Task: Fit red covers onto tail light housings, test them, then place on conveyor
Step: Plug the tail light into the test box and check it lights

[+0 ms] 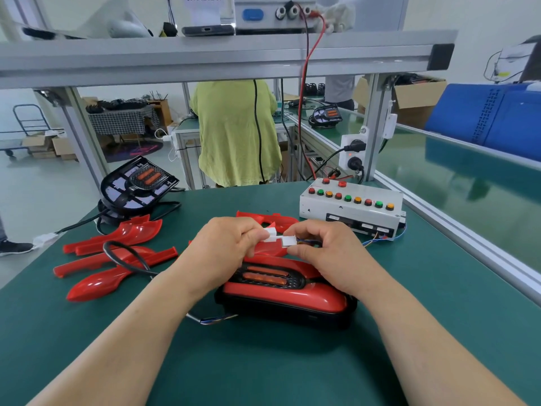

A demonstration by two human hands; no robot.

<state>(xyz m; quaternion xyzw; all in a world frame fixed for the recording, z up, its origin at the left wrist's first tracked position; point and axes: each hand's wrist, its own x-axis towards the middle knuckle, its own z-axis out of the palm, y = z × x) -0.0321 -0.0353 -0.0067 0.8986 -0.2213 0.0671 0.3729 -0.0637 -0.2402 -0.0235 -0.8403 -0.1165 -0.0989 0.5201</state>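
At frame centre the left hand pinches a small white plastic plug and the right hand pinches a white socket, end to end, I judge for testing. The red-covered black tail light housing lies just below.

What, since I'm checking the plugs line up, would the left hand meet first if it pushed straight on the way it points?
Most likely the white connector pinched in the right hand. The left hand aims its own white plug at it; the two look nearly touching, though depth is unclear.
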